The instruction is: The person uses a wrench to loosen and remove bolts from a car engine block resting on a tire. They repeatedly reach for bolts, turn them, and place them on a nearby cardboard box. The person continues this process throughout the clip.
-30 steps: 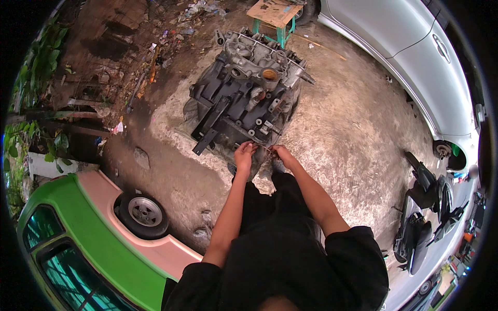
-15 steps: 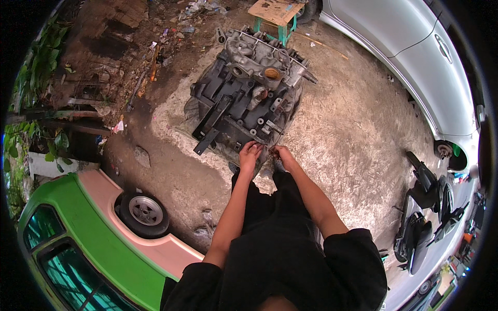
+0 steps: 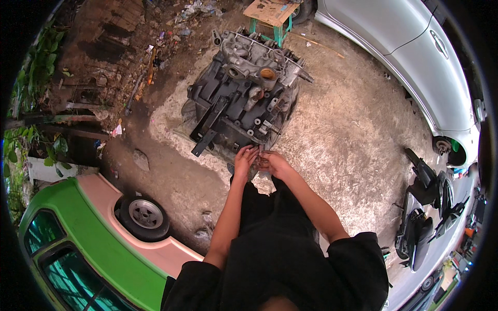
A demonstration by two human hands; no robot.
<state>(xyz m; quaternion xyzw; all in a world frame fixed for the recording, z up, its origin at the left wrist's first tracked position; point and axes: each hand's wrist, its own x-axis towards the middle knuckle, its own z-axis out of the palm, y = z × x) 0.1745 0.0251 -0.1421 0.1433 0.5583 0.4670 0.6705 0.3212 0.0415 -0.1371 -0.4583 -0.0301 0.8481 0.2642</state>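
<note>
A dark, greasy engine block (image 3: pixel 236 111) lies on the ground in front of me, with a grey metal casting (image 3: pixel 244 59) at its far end. A dark flat bracket (image 3: pixel 204 143) sticks out at its near left corner. By the block's near edge, my left hand (image 3: pixel 245 159) has its fingers bent and drawn together. Close beside it, my right hand (image 3: pixel 274 164) is closed in a pinch, its fingertips almost meeting the left ones. Something small and thin seems to be between the fingers, too small to name.
A small wooden-topped stool (image 3: pixel 272 12) with green legs stands beyond the engine. A silver car (image 3: pixel 386 31) is at the far right, a motorcycle (image 3: pixel 417 223) at the right. On the left are a green and pink car (image 3: pixel 98 228) and littered soil.
My right hand has moved left, closer to my left hand, and its fingers have turned inward. My left hand has shifted slightly. The engine stays where it lies.
</note>
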